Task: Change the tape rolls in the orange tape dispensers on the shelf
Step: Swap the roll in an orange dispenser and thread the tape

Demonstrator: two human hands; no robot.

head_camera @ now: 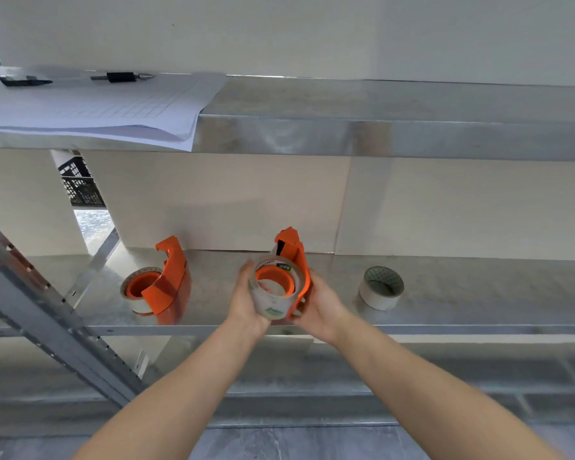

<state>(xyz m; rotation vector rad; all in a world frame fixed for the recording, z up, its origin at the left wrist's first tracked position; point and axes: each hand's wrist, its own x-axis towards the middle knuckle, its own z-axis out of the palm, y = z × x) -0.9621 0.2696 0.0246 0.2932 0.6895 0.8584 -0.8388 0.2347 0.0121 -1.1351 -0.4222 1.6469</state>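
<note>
papers (90,111), pen (122,77), black crate (80,185)

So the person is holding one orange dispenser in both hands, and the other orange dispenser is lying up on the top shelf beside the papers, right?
Not quite. The head view shows the other orange dispenser on the middle shelf, left of the hands, not on the top shelf by the papers. The rest holds: the left hand and right hand hold the held dispenser.

Left hand (246,303) grips clear tape roll (274,295) seated on orange dispenser (294,260), right hand (319,308) holding the dispenser, above shelf (462,313) front edge. Second dispenser (166,280) stands left; loose white roll (380,288) right.
</note>
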